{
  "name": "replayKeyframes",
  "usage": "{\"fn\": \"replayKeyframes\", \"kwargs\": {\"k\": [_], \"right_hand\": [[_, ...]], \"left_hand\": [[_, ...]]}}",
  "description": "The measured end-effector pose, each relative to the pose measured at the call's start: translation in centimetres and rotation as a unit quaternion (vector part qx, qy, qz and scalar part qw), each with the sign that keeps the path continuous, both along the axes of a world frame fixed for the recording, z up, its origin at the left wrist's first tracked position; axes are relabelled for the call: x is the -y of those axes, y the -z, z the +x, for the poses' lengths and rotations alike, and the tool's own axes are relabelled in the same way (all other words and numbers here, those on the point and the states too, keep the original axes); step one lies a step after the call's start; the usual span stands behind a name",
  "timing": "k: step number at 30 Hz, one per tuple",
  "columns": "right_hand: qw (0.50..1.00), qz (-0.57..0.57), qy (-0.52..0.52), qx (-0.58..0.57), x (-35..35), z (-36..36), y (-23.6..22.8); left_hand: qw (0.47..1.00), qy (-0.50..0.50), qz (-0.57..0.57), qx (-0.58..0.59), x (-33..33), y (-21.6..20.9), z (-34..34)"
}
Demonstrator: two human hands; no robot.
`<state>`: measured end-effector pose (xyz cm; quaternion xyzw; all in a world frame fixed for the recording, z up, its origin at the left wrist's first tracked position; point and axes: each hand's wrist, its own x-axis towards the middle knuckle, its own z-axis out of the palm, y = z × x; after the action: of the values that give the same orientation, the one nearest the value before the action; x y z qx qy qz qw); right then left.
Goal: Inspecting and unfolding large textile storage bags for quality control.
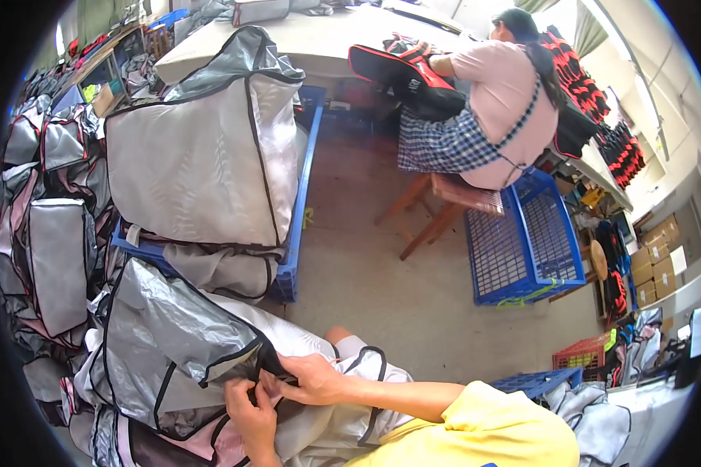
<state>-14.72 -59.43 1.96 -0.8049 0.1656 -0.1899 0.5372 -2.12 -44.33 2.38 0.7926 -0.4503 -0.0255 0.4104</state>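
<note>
A silver sewn bag piece (187, 335) with black bound edges lies across my lap, in front of a blue crate. My right hand (315, 379) is closed on its dark trimmed corner, fingers bent inward. Close against it, my left hand (251, 412) pinches the same edge, thumb and fingers together. The exact spot between the fingertips is hidden. More silver and whitish fabric (319, 428) with black trim spreads under my hands and over my legs.
A large silver bag piece (195, 156) sits on a blue crate (292, 257) ahead. Similar pieces (58, 265) pile up at left. A person (506, 117) sits on a wooden stool (444, 206) at far right, handling a black-and-red bag (409, 78). Beside them stands another blue crate (522, 241).
</note>
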Motion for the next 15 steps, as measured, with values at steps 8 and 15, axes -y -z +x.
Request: {"fn": "replayKeyframes", "kwargs": {"k": [8,15], "right_hand": [[0.999,-0.002,0.019,0.037,-3.3,-1.5,-0.6],[0.998,-0.028,0.057,-0.005,-3.8,-3.2,-1.4]], "left_hand": [[0.999,-0.032,-0.003,0.02,-2.4,-0.6,-2.1],[0.996,-0.02,-0.018,0.08,-3.1,-0.8,-3.7]]}}
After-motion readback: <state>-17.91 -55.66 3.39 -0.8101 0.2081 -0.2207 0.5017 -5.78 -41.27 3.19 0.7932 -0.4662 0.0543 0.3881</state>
